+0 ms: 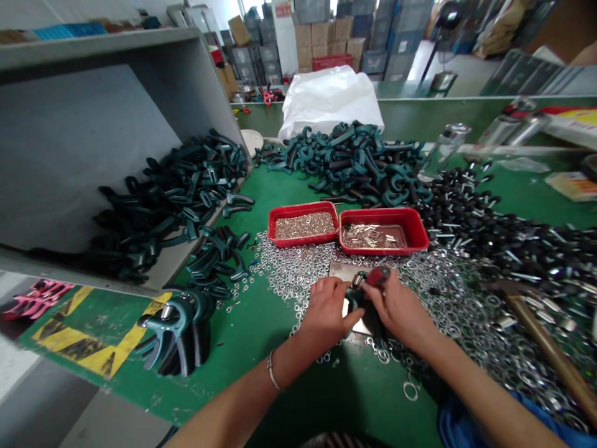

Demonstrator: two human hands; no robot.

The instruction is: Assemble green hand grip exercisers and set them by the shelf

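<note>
My left hand [325,310] is closed around a teal and black clamp [352,301] over a flat metal plate [342,271]. A coil spring [358,280] shows at the clamp's upper end, between my hands. In my closed right hand [397,306] is a tool with a red handle [379,275]; its tip is hidden. Just beyond my hands stand two red trays: the left tray [303,241] holds tiny metal pieces, the right tray [385,250] small metal pins. Loose metal washers [293,274] lie all around the plate.
Teal clamp parts [359,155] are heaped behind the trays, with more in a grey bin [135,102] at left. Put-together clamps [180,330] stand near the left edge. Black-headed screws [494,230] and a wooden-handled hammer [545,342] lie to the right.
</note>
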